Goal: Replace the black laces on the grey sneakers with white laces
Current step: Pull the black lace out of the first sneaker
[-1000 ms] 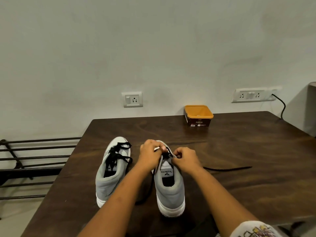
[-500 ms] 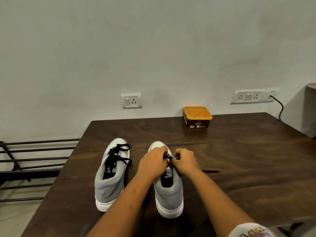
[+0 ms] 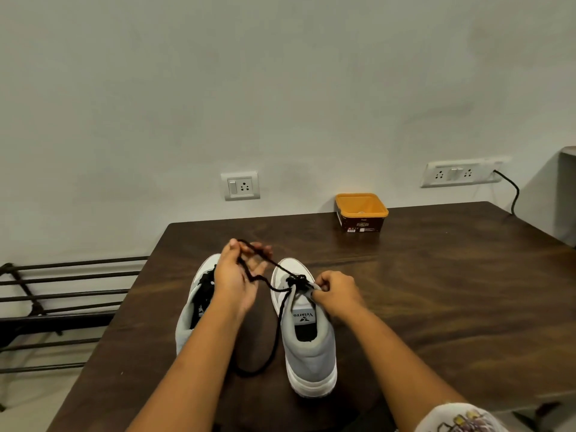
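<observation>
Head view: black lace (image 3: 296, 279), threaded only near the toe of grey sneaker (image 3: 310, 347) between the hands. Left hand (image 3: 240, 275), raised, holds its loose length. Right hand (image 3: 336, 294), apart, grips that sneaker's eyelet edge. Second grey sneaker (image 3: 187, 316), black-laced, under left wrist. Table (image 3: 436, 291) beneath. Orange tub (image 3: 361, 212) beyond right hand.
</observation>
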